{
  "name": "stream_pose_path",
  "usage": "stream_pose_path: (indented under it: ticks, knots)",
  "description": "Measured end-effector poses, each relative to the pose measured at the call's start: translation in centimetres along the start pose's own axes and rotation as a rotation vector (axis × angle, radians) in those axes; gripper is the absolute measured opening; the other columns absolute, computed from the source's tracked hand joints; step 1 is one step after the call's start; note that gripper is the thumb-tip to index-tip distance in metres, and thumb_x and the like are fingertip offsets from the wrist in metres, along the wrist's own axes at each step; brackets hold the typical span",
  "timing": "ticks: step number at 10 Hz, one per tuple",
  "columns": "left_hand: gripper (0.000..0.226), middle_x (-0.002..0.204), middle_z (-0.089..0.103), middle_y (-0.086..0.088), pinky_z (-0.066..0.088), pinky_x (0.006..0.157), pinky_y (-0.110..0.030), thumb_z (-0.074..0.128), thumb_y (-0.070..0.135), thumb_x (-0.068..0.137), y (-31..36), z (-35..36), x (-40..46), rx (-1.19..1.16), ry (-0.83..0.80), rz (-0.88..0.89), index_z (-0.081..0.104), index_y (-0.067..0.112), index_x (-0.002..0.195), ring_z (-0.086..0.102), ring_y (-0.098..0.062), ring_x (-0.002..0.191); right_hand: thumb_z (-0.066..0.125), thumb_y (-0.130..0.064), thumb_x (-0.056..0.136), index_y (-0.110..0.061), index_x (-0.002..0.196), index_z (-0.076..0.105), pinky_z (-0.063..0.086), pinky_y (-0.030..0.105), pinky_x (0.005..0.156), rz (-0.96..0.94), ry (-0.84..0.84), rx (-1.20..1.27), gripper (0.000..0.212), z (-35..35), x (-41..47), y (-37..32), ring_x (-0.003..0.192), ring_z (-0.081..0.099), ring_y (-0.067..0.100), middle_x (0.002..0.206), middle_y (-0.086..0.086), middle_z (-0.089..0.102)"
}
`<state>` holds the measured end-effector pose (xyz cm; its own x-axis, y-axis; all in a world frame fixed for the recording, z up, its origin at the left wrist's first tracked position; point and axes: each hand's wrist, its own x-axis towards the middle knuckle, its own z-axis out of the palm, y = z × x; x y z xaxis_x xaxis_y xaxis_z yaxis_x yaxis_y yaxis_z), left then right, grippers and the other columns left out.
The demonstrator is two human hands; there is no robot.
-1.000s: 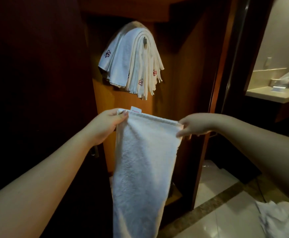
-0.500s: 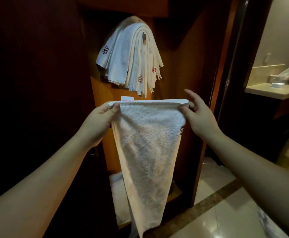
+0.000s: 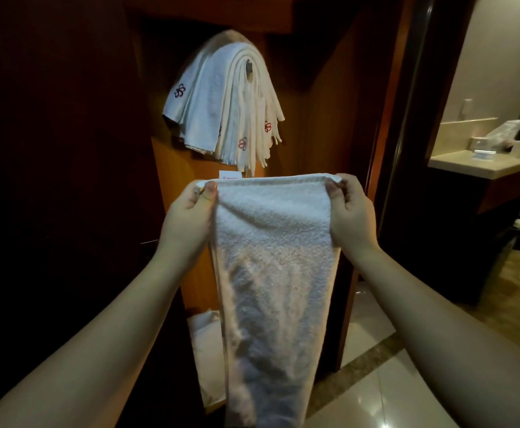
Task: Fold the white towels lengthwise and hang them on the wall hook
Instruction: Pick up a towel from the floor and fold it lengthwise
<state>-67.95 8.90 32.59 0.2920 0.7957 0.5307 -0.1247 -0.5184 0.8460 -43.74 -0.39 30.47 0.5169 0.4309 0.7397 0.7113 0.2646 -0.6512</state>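
Item 1, nearest: towel [image 3: 271, 242], white terry, held up at chest height between both hands, top hem stretched level, body hanging straight down in a narrowing strip that runs out of view at the bottom edge; it looks already folded along its length. A small label [image 3: 230, 175] stands up from the hem near the left corner

Item 2: left hand [image 3: 190, 217], thumb and fingers pinching the left top corner

Item 3: right hand [image 3: 350, 214], thumb over the hem, fingers curled behind, pinching the right top corner

Item 4, behind and above: stack of white towels [image 3: 221, 100] draped over the hook [image 3: 249, 69], only the dark tip showing between the layers. Several carry small embroidered marks. The bundle is thick and fans outward

Item 5: wooden panel [image 3: 323, 134] carrying the hook, inside a dark recess

Item 6, far right: counter [image 3: 481, 163] with small objects, too dim to name

Risks, as judged:
- hook nearly full; little tip is free, so one more towel may fail to catch and slide off
- pushing a new layer on may drag the outer hung towels loose
- both grips sit at the corners only; letting one go to reach up may open the fold
- the long tail may swing and pull the towel off centre, so it hangs lopsided and slips
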Motion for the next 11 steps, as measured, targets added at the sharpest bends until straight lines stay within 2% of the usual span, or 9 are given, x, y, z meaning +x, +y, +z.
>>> stream_pose_path:
  ticks: [1,2,3,4,6,8,9,10,11]
  knots:
    - [0.026,0.094,0.073,0.001,0.053,0.08,-0.039,0.053,0.056,0.093,0.0,-0.2,-0.2,-0.082,-0.01,-0.033,0.069,0.036,0.09,0.07,-0.022,0.091,0.061,-0.06,0.089,-0.041,0.092,0.065,0.046,0.011,0.057,0.173,-0.118,0.22,0.019,-0.7,-0.1,-0.9,0.069,0.064,-0.005,0.082,-0.021,0.07]
    - [0.037,0.107,0.073,-0.008,0.053,0.084,-0.038,0.056,0.057,0.089,0.3,-0.6,-0.4,-0.171,-0.094,-0.084,0.069,0.025,0.102,0.07,-0.026,0.1,0.084,-0.061,0.065,-0.023,0.106,0.075,0.058,0.031,0.072,0.5,-0.527,0.615,0.057,-2.0,-0.2,-0.4,0.094,0.075,0.021,0.105,0.003,0.077]
    - [0.042,0.104,0.073,-0.006,0.057,0.079,-0.03,0.054,0.049,0.089,0.5,-0.6,-0.8,-0.196,-0.179,-0.136,0.066,0.014,0.109,0.071,-0.02,0.093,0.089,-0.05,0.067,-0.015,0.118,0.075,0.058,0.04,0.087,0.663,-0.786,0.818,0.062,-3.1,-1.0,0.8,0.116,0.067,0.031,0.126,0.016,0.069]
    - [0.039,0.098,0.074,-0.007,0.058,0.074,-0.029,0.055,0.044,0.089,0.3,-0.7,-1.2,-0.213,-0.215,-0.159,0.065,0.011,0.109,0.071,-0.02,0.087,0.082,-0.043,0.081,-0.007,0.136,0.061,0.052,0.046,0.098,0.68,-0.769,0.973,0.069,-3.4,-1.7,1.9,0.131,0.055,0.037,0.14,0.022,0.057]
    - [0.037,0.105,0.076,-0.01,0.06,0.076,-0.033,0.058,0.044,0.09,-1.0,-1.0,-2.0,-0.256,-0.185,-0.237,0.071,0.015,0.109,0.074,-0.025,0.094,0.071,-0.04,0.091,-0.007,0.132,0.064,0.053,0.045,0.096,0.697,-0.712,0.994,0.053,-2.9,-2.8,2.9,0.128,0.057,0.037,0.137,0.023,0.059]
    - [0.033,0.102,0.076,-0.005,0.056,0.087,-0.043,0.047,0.04,0.104,-6.5,1.4,-4.5,0.003,0.031,-0.405,0.072,0.019,0.104,0.072,-0.026,0.096,0.066,-0.045,0.09,-0.014,0.101,0.078,0.059,0.045,0.085,0.742,-0.449,0.535,0.035,0.6,-6.9,3.6,0.095,0.075,0.03,0.103,0.015,0.077]
    - [0.031,0.101,0.072,-0.005,0.054,0.085,-0.035,0.044,0.036,0.105,-9.0,3.6,-7.4,0.134,0.198,-0.517,0.068,0.017,0.099,0.068,-0.026,0.1,0.053,-0.055,0.097,-0.02,0.09,0.074,0.053,0.032,0.066,0.751,-0.307,0.169,0.041,2.1,-11.0,3.5,0.066,0.071,0.01,0.077,-0.003,0.075]
    - [0.031,0.104,0.069,0.001,0.05,0.093,-0.035,0.039,0.035,0.107,-9.6,6.2,-11.1,0.161,0.274,-0.51,0.064,0.017,0.112,0.065,-0.024,0.105,0.043,-0.053,0.102,-0.028,0.093,0.068,0.044,0.017,0.061,0.714,-0.203,0.034,0.036,3.2,-15.4,2.5,0.067,0.063,-0.001,0.078,-0.01,0.07]
    - [0.033,0.107,0.068,0.002,0.052,0.086,-0.023,0.04,0.035,0.107,-9.7,8.3,-14.2,0.087,0.243,-0.574,0.062,0.015,0.121,0.063,-0.01,0.095,0.044,-0.045,0.105,-0.026,0.106,0.065,0.047,0.02,0.078,0.748,-0.213,0.068,0.028,4.9,-19.3,1.8,0.08,0.063,-0.002,0.09,-0.009,0.066]
